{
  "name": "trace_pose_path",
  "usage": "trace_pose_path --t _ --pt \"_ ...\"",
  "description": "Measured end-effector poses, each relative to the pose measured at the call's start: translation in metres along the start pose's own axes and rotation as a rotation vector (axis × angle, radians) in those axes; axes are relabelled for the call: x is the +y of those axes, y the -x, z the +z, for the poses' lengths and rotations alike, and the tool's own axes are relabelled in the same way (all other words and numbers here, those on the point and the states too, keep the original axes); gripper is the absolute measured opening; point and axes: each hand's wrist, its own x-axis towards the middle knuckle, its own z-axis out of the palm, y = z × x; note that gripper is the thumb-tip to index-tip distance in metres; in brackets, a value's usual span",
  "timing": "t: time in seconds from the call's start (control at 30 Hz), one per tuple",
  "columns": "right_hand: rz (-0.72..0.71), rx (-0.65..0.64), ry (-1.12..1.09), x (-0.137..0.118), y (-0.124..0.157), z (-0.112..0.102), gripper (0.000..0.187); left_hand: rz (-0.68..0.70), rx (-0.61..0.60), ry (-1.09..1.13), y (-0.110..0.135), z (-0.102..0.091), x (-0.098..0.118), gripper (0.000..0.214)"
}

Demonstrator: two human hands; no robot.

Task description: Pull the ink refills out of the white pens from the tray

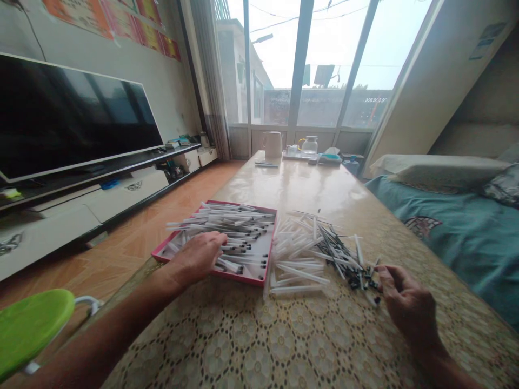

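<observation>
Nearest the camera, the left forearm (133, 313) crosses the floral-patterned tablecloth (263, 346) toward a shallow red-rimmed tray (259, 282).

Left hand (205, 248): over the near left part of the tray, fingers curled together; whether they pinch a tube cannot be determined. Right hand (407, 300): at the near right edge of the pile of thin dark rods (338, 251), thumb and forefinger drawn close together beside the black end pieces (357, 281); a firm pinch cannot be confirmed.

Location of parts: black-tipped white tubes (227, 216) lie in the tray, some overhanging its left rim. Loose translucent tubes (302, 273) lie just right of the tray, with the rods beyond them.

Handling (judged): all parts appear light. Tubes are probably stiff, smooth plastic, prone to rolling; hold mid-length, without crushing. Rods are probably slender enough to bend; grip close to the black end.

Markings: the wall posters (83, 16) and the grey labels (484, 40) at upper right are illegible. No brand is readable on the television (77, 119) or the parts.
</observation>
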Motion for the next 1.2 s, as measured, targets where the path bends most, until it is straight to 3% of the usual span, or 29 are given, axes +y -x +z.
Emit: trace_pose_path --t 0.13,0.37,0.63,0.73,0.87,0.93,1.03,1.2 --pt "0.003 -0.017 -0.023 -0.002 0.001 -0.001 0.037 -0.048 0.02 -0.116 -0.006 0.015 -0.029 0.01" --pt "0.037 -0.042 -0.037 -0.001 0.001 -0.001 0.035 0.047 -0.02 -0.096 -0.017 0.016 -0.029 0.011" --pt "-0.021 -0.039 -0.082 -0.003 0.002 -0.002 0.033 0.138 -0.034 -0.063 -0.021 0.012 -0.029 0.01" --pt "-0.083 -0.064 -0.14 -0.005 0.005 -0.002 0.033 0.162 0.035 0.016 -0.019 0.004 -0.007 0.009" --pt "-0.249 -0.272 -0.228 -0.012 0.011 -0.003 0.03 0.211 0.067 0.327 -0.012 0.002 0.054 0.01" --pt "-0.359 -0.418 -0.231 -0.019 0.014 -0.005 0.029 0.287 0.044 0.433 -0.007 0.009 0.088 0.009" --pt "-0.466 -0.613 -0.224 -0.032 0.018 -0.012 0.03 0.389 -0.006 0.394 -0.001 0.029 0.125 0.009" --pt "-0.535 -0.799 -0.229 -0.051 0.027 -0.017 0.022 0.433 -0.003 0.285 -0.001 0.06 0.143 0.013"
